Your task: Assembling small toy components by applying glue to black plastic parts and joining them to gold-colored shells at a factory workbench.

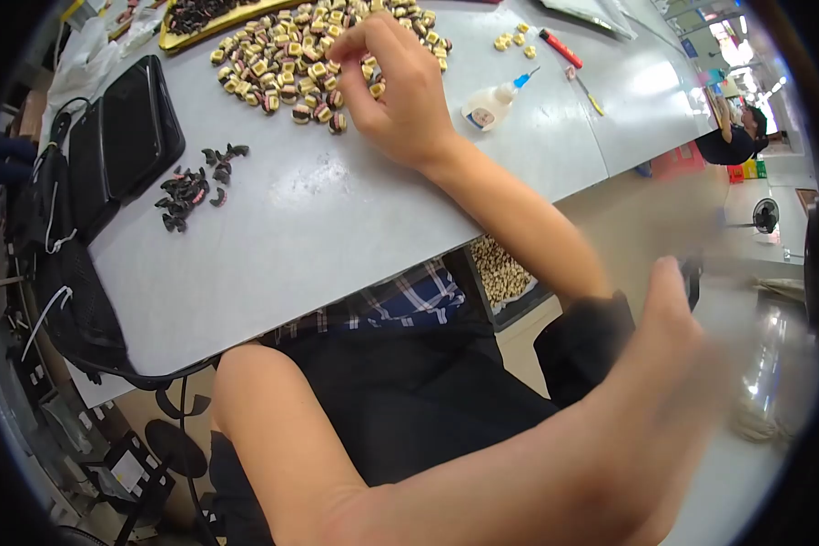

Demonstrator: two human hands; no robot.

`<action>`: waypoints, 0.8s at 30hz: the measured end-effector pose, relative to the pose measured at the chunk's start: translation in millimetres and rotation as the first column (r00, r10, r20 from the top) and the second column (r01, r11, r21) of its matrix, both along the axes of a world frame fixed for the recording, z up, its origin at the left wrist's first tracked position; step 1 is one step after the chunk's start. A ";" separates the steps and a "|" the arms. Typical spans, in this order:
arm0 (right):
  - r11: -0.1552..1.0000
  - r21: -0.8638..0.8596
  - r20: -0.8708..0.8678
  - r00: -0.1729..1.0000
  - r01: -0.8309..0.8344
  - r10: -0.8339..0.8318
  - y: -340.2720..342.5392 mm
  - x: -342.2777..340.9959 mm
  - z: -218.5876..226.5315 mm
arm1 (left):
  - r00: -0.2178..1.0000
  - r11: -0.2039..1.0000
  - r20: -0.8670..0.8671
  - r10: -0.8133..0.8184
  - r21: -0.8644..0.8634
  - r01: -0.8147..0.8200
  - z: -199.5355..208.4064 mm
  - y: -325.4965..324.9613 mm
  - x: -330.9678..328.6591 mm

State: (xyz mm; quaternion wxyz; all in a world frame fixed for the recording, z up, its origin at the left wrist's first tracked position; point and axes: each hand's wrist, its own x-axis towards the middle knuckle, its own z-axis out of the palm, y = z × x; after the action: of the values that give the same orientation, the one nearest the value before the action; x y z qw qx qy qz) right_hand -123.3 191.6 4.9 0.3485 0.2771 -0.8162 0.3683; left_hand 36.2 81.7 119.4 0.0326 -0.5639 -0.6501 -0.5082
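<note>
My right hand [400, 96] hovers at the near right edge of a heap of small cream-and-dark striped pieces [287, 64] on the grey table. Its fingers are bent, with a gap between thumb and forefinger and nothing visible in between. My left forearm crosses low in front of me toward the right. My left hand [678, 323] is raised off the table there, smeared by motion; a dark edge shows beside its fingertip, and I cannot make out whether it is held. A small squeeze bottle [489, 107] with a blue needle tip stands right of my right hand.
Dark curved scraps [189, 193] lie at the left beside a black phone-like case [127, 136] with cables. A yellow tray [177, 32] of dark pieces is at the back. A red-handled tool [560, 47] and a thin yellow tool [591, 98] lie right. Below is a bin [502, 282] of pieces.
</note>
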 end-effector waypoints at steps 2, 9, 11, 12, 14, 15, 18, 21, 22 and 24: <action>1.000 0.013 0.022 1.000 0.016 -0.017 -0.3 -1.1 -1.8 | 0.998 1.000 -0.047 0.031 0.003 -0.031 4.3 0.2 1.1; 0.999 -0.050 -0.008 1.000 0.011 -0.011 -7.3 -0.9 0.8 | 0.963 0.988 -0.228 0.141 -0.024 -0.150 19.9 -5.8 6.0; 0.999 -0.051 -0.012 1.000 0.016 -0.016 -5.8 0.9 2.9 | 0.945 0.983 -0.283 0.163 -0.035 -0.180 26.1 -7.9 8.9; 0.998 -0.051 0.005 1.000 0.021 -0.021 -3.3 2.0 5.6 | 0.935 0.981 -0.311 0.168 -0.038 -0.189 29.8 -8.2 10.6; 0.998 -0.052 0.039 0.999 0.039 -0.037 2.8 4.5 10.8 | 0.914 0.978 -0.366 0.172 -0.043 -0.202 37.0 -8.2 14.2; 0.997 -0.072 0.028 0.999 0.029 -0.027 -2.0 6.7 14.1 | 0.902 0.973 -0.392 0.180 -0.062 -0.221 38.5 -8.4 16.3; 0.998 -0.066 0.011 1.000 0.012 -0.012 -4.9 7.2 3.7 | 0.866 0.956 -0.465 0.185 -0.120 -0.268 41.4 -6.8 22.6; 0.998 -0.053 0.007 1.000 0.030 -0.030 -3.6 7.9 8.9 | 0.834 0.952 -0.527 0.163 -0.138 -0.273 50.1 -16.6 26.2; 0.998 -0.046 0.014 0.999 0.031 -0.030 -1.4 8.3 9.4 | 0.824 0.949 -0.544 0.156 -0.149 -0.278 51.0 -16.0 27.2; 0.997 -0.065 0.008 1.000 0.030 -0.029 -1.6 7.9 8.8 | 0.805 0.938 -0.575 0.149 -0.174 -0.298 52.2 -15.9 29.0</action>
State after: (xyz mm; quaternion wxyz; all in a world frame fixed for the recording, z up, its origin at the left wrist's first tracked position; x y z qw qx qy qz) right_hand -115.4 190.0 13.7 0.3596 0.2521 -0.8092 0.3903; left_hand 65.2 65.8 171.6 0.2061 -0.6046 -0.7350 -0.2276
